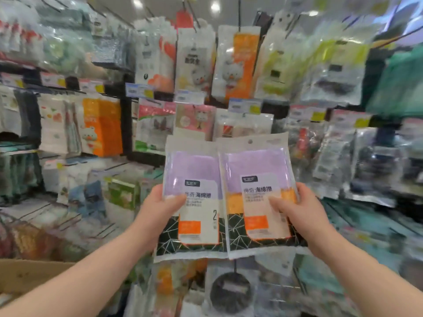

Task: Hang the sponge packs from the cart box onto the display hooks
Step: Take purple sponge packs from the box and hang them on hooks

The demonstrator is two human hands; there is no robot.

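Observation:
Two clear sponge packs with purple and orange sponges and a black patterned base are held side by side in front of the display. My left hand (160, 207) grips the left sponge pack (192, 170) at its left edge, thumb on the front. My right hand (295, 209) grips the right sponge pack (256, 165) at its right edge, thumb on its label. The right pack overlaps the left one slightly. A hang hole shows at the top of the right pack. The cardboard cart box (25, 275) sits at the lower left.
Packed display hooks carry hanging goods all around: an orange and white pack (238, 65) above, a pink pack (196, 117) right behind the held packs, a round dark item (231, 291) below. Shelves with price tags (139, 90) run along the left.

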